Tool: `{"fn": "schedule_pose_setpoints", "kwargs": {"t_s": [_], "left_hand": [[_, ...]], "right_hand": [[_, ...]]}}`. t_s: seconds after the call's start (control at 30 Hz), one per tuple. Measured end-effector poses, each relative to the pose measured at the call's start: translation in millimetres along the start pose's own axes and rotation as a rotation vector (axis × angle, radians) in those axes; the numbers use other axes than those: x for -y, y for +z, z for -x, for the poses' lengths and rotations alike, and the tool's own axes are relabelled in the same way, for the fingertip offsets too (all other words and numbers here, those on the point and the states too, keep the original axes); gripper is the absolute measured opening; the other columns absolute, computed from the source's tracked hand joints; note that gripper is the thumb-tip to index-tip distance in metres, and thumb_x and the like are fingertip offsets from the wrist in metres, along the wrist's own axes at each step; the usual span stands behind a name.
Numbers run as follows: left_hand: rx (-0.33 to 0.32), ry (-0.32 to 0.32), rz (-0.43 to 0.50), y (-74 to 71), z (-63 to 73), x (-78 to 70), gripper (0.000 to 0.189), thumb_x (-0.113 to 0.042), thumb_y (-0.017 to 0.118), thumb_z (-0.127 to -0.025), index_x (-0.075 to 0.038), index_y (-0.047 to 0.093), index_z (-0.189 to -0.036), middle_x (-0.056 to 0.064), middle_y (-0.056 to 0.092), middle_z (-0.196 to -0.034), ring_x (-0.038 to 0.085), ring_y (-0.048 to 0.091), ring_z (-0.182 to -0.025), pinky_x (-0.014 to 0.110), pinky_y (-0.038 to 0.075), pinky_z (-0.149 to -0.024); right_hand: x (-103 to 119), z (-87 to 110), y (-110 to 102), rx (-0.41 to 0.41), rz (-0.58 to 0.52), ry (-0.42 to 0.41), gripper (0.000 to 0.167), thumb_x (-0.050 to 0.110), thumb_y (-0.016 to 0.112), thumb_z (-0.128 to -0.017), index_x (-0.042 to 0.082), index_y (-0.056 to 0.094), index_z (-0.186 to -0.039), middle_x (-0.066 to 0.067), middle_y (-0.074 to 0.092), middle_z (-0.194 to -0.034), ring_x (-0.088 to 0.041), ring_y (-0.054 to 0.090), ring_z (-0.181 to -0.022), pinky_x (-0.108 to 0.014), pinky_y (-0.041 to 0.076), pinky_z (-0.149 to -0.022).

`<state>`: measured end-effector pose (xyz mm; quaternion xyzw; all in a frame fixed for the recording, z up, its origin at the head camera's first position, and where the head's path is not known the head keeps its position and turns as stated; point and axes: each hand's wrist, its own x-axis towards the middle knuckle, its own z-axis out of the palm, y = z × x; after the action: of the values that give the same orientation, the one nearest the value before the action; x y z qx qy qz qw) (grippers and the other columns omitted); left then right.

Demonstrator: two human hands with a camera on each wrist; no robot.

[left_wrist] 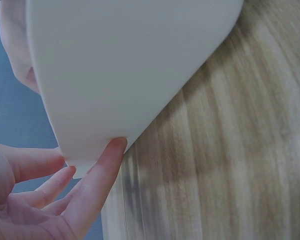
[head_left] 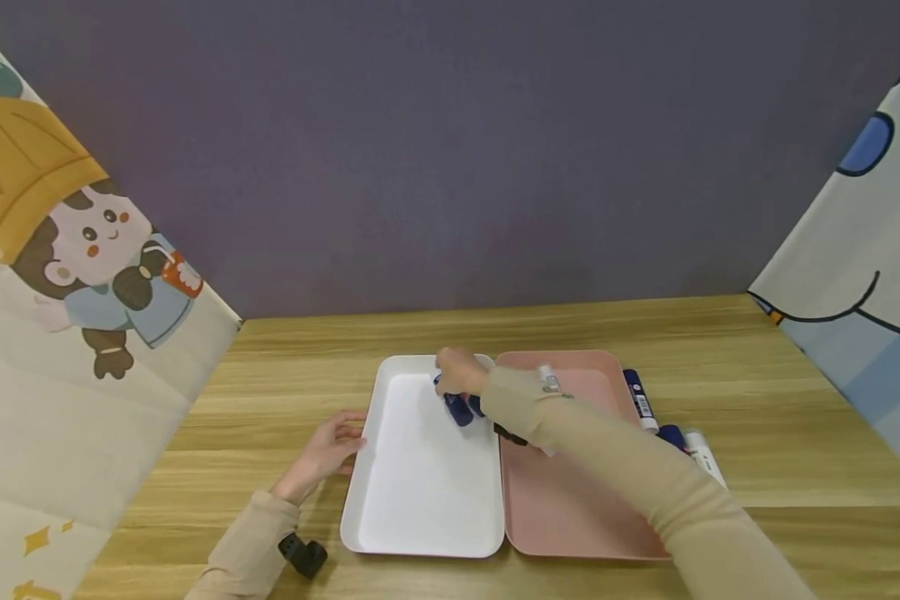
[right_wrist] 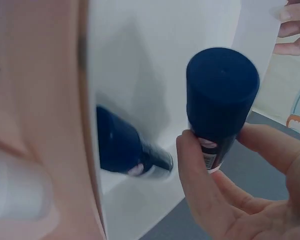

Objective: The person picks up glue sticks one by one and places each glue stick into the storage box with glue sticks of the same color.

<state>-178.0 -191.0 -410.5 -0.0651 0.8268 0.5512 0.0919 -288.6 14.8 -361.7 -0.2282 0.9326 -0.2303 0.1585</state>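
My right hand (head_left: 459,372) pinches a navy glue stick (right_wrist: 221,95) between thumb and fingers, over the far part of the white tray (head_left: 420,500). Its broad cap faces the camera in the right wrist view. A second navy glue stick (right_wrist: 121,142) lies in the same tray along its right wall, partly hidden by the arm in the head view. At the tray's left side, my left hand (head_left: 328,450) has its loosely extended fingers touching the outer wall. The left wrist view shows a fingertip (left_wrist: 119,143) against that wall.
A pink tray (head_left: 562,521) stands beside the white one, holding a white glue stick (head_left: 548,377) partly under the right sleeve. To its right on the wooden table lie a navy stick (head_left: 640,398), another navy item (head_left: 672,436) and a white stick (head_left: 703,455).
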Motion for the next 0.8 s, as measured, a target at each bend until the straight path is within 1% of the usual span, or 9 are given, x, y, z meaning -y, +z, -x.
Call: {"fn": "schedule_pose_setpoints", "kwargs": {"t_s": [0.07, 0.17, 0.23, 0.33, 0.43, 0.53, 0.63, 0.8], "left_hand": [[0.001, -0.002, 0.006, -0.3, 0.9, -0.4, 0.037, 0.002, 0.048, -0.087, 0.004, 0.041, -0.123, 0.023, 0.051, -0.105, 0.021, 0.058, -0.078, 0.036, 0.054, -0.06], [0.006, -0.008, 0.012, -0.9, 1.7, -0.9, 0.037, 0.002, 0.048, -0.087, 0.004, 0.04, -0.124, 0.023, 0.051, -0.106, 0.022, 0.058, -0.079, 0.036, 0.054, -0.061], [0.006, -0.01, 0.014, -1.2, 2.2, -1.0, 0.038, 0.002, 0.048, -0.087, 0.004, 0.04, -0.124, 0.024, 0.051, -0.106, 0.022, 0.058, -0.078, 0.036, 0.054, -0.061], [0.007, -0.009, 0.016, -1.5, 2.6, -1.1, 0.038, 0.002, 0.048, -0.087, 0.004, 0.04, -0.124, 0.024, 0.05, -0.105, 0.022, 0.058, -0.078, 0.037, 0.054, -0.061], [0.009, -0.008, 0.023, -1.5, 2.1, -0.5, 0.038, 0.002, 0.048, -0.087, 0.004, 0.04, -0.124, 0.023, 0.05, -0.105, 0.022, 0.058, -0.078, 0.037, 0.054, -0.061], [0.012, -0.007, 0.025, -1.4, 1.8, -0.2, 0.037, 0.001, 0.048, -0.088, 0.004, 0.04, -0.124, 0.023, 0.05, -0.105, 0.022, 0.058, -0.078, 0.036, 0.054, -0.061], [0.006, -0.006, 0.021, -1.2, 2.1, -0.2, 0.038, 0.001, 0.048, -0.087, 0.003, 0.04, -0.124, 0.023, 0.051, -0.105, 0.022, 0.058, -0.078, 0.036, 0.054, -0.06], [-0.006, -0.008, 0.014, -0.8, 2.9, -0.5, 0.038, 0.002, 0.049, -0.087, 0.003, 0.041, -0.123, 0.023, 0.051, -0.105, 0.021, 0.057, -0.078, 0.036, 0.054, -0.059]], "right_hand": [[1, -3.1, 5, 0.0, -0.022, 0.019, 0.044, 0.004, 0.067, -0.073, -0.008, 0.053, -0.113, -0.019, 0.06, -0.101, -0.022, 0.063, -0.068, -0.03, 0.054, -0.061], [2, -7.0, 12, 0.021, -0.083, 0.078, 0.044, 0.0, 0.065, -0.072, -0.01, 0.05, -0.112, -0.02, 0.058, -0.091, -0.025, 0.061, -0.052, -0.032, 0.054, -0.051], [3, -9.0, 16, 0.034, -0.107, 0.106, 0.042, -0.001, 0.065, -0.072, -0.01, 0.05, -0.11, -0.019, 0.056, -0.087, -0.024, 0.06, -0.049, -0.031, 0.054, -0.05], [4, -11.0, 20, 0.042, -0.136, 0.129, 0.035, -0.002, 0.064, -0.071, -0.01, 0.049, -0.101, -0.017, 0.053, -0.08, -0.026, 0.06, -0.049, -0.032, 0.054, -0.05], [5, -11.9, 22, 0.045, -0.141, 0.137, 0.027, -0.002, 0.064, -0.07, -0.007, 0.047, -0.09, -0.014, 0.05, -0.074, -0.028, 0.061, -0.052, -0.032, 0.054, -0.049], [6, -11.5, 24, 0.053, -0.136, 0.139, 0.024, -0.001, 0.064, -0.07, -0.004, 0.045, -0.085, -0.013, 0.05, -0.07, -0.028, 0.062, -0.053, -0.031, 0.054, -0.048], [6, -10.7, 26, 0.061, -0.126, 0.138, 0.024, -0.001, 0.065, -0.07, -0.004, 0.045, -0.084, -0.013, 0.05, -0.069, -0.028, 0.062, -0.052, -0.029, 0.053, -0.046], [6, -10.9, 27, 0.07, -0.103, 0.134, 0.028, -0.001, 0.066, -0.07, -0.005, 0.046, -0.089, -0.013, 0.051, -0.068, -0.024, 0.06, -0.049, -0.027, 0.052, -0.044]]}}
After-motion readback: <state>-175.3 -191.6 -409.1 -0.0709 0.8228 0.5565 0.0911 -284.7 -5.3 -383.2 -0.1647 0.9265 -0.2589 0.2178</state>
